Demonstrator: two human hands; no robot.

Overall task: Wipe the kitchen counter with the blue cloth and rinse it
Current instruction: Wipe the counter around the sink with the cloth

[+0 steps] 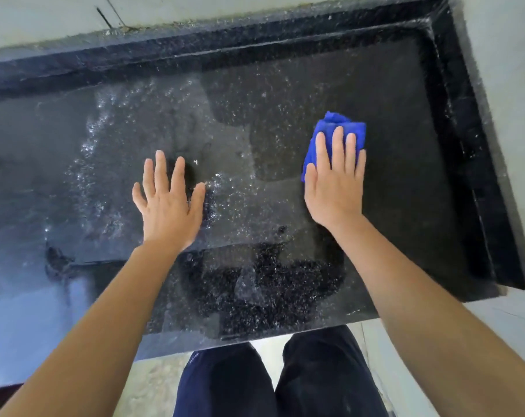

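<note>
Dark speckled counter [390, 145] is wet at left, right hand [335, 182] flat with straight fingers pressing the bunched blue cloth [336, 123] at mid-right, left hand [168, 200] spread flat holding nothing; likely risk: left palm slipping on water or cloth missing wet patches.

The tabletop [285, 94] is dark speckled polished stone, glossy where wet, with a duller smeared film across its left and middle. Its raised back rim [255, 40] shows the same shiny black stone. The blue cloth [336, 124] looks soft, napped and matt. The trousers [285, 380] are plain dark matt fabric.
</note>
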